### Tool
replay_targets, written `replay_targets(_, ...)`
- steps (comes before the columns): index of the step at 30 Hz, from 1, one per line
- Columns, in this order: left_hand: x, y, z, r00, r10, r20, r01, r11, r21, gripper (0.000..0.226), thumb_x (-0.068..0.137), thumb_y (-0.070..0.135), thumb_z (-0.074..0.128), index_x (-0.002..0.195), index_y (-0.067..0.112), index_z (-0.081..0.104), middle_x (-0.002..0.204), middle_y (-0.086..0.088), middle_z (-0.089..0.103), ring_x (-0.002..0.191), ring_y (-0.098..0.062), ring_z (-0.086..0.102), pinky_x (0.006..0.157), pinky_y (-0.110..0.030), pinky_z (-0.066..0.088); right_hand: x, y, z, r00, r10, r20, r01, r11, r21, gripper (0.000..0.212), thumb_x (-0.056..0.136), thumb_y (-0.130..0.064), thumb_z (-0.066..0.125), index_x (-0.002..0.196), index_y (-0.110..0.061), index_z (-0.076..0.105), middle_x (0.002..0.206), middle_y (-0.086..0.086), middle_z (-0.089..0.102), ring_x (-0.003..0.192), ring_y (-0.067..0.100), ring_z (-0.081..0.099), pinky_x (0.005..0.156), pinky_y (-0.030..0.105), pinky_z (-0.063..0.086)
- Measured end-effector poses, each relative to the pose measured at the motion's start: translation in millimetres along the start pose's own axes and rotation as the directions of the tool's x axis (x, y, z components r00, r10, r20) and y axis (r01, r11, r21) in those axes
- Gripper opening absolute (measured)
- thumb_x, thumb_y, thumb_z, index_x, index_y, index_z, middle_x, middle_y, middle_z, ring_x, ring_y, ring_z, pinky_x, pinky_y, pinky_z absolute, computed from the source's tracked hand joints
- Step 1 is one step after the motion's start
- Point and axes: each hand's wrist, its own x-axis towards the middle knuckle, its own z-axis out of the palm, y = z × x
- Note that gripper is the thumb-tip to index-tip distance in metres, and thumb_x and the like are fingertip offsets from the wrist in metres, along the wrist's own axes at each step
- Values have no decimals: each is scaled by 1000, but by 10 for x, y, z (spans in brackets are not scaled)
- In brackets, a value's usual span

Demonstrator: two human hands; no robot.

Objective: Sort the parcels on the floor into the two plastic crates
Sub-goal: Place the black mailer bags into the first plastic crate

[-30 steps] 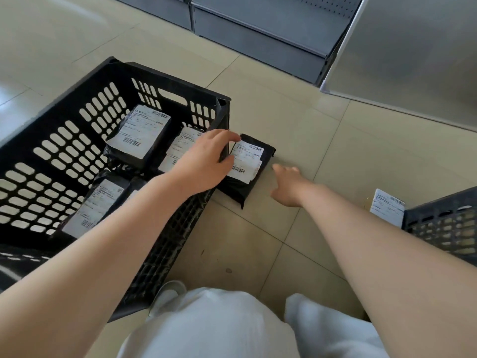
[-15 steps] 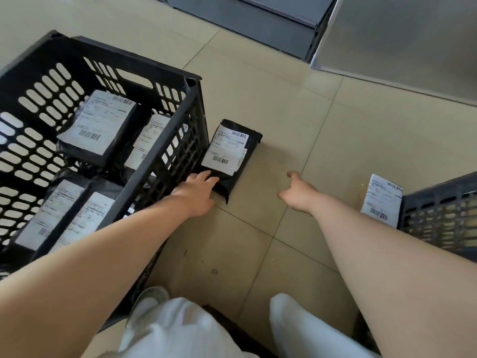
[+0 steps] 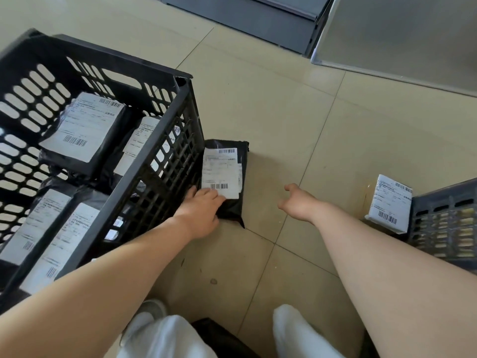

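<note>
**Parcel down on the floor beside the left crate; grip being re-taken**

A second ago your left hand (image 3: 200, 213) held the black parcel (image 3: 227, 182) up at the corner of the left crate (image 3: 184, 104). The parcel now lies flat on the floor (image 3: 271, 112), label up, with its long side against the crate's outer wall. Since half a second ago the hand has moved further onto the parcel's near end. The parcel is not yet sorted; judged from its position, this step is a regrasp before the lift into a crate.

Left hand: palm down on the parcel's near left corner, fingers extended over the label's lower edge. They press rather than curl; nothing is gripped.

Right hand (image 3: 299, 202): off the parcel, over the bare floor just to its right, thumb raised and fingers loosely bent down. It holds nothing and touches nothing visible.

Left crate: several labelled black parcels lie inside. Right crate (image 3: 444, 223): only a corner is visible, with a brown parcel (image 3: 387, 202) leaning against its outer wall, also unsorted.
</note>
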Motion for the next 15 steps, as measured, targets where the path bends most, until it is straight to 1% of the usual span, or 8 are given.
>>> replay_targets(2, -95, 37, 84, 1000, 14, -23, -15, 998, -57, 45, 97, 30, 44, 141, 26, 45, 136, 4, 47, 136, -20, 35, 121, -42, 13, 17, 16, 14, 1000, 9, 15, -10, 998, 60, 66, 97, -25, 55, 155, -15, 26, 154, 14, 37, 138, 32, 40, 110, 32, 34)
replay_targets(4, -156, 69, 163, 998, 21, -60, -26, 995, -92, 35, 97, 32, 43, 130, 29, 54, 128, 7, 53, 129, -17, 41, 115, -36, 21, 28, 48, 17, 1000, 17, 21, -20, 992, 126, 62, 99, -25, 54, 154, -12, 30, 154, 13, 38, 138, 30, 40, 112, 36, 37)
replay_targets(6, -203, 109, 265, 994, -26, -110, 8, 987, -161, 29, 96, 31, 45, 123, 29, 58, 124, 8, 55, 123, -16, 45, 110, -33, 28, 19, 86, 19, 999, 38, 35, -43, 986, 159, 57, 99, -24, 53, 152, -11, 35, 149, 12, 45, 133, 28, 45, 104, 36, 44)
replay_targets(8, -239, 157, 363, 970, -176, -170, 114, 940, -323, 38, 93, 28, 54, 130, 23, 52, 132, 4, 47, 125, -18, 42, 106, -34, 34, -6, 121, 28, 996, 69, 63, -79, 980, 183, 50, 99, -22, 52, 147, -11, 42, 139, 12, 54, 122, 25, 50, 91, 32, 45)
replay_targets(10, -230, 191, 403, 920, -358, -159, 241, 837, -491, 61, 89, 26, 63, 143, 18, 36, 145, -2, 33, 132, -22, 32, 107, -37, 36, -32, 139, 38, 991, 93, 97, -109, 977, 181, 40, 99, -21, 51, 138, -12, 49, 124, 9, 59, 111, 22, 50, 87, 32, 44)
replay_targets(12, -196, 187, 386, 862, -505, -49, 369, 691, -622, 80, 88, 26, 68, 152, 17, 20, 155, -6, 20, 140, -27, 23, 113, -42, 32, -42, 138, 44, 986, 109, 130, -128, 980, 152, 35, 100, -21, 50, 133, -11, 52, 116, 7, 60, 105, 21, 50, 86, 32, 45)
replay_targets(13, -172, 171, 381, 830, -556, 35, 434, 605, -668, 84, 90, 26, 68, 154, 17, 15, 158, -7, 17, 143, -29, 22, 115, -44, 30, -50, 133, 44, 983, 113, 142, -132, 982, 136, 34, 100, -21, 49, 132, -9, 53, 115, 7, 60, 102, 20, 51, 86, 31, 45)
replay_targets(15, -134, 130, 392, 776, -592, 219, 539, 440, -718, 74, 96, 26, 59, 155, 16, 16, 157, -11, 28, 140, -33, 34, 113, -44, 34, -58, 115, 42, 982, 113, 148, -131, 984, 119, 34, 101, -21, 48, 132, -8, 54, 114, 7, 60, 101, 20, 51, 85, 31, 45)
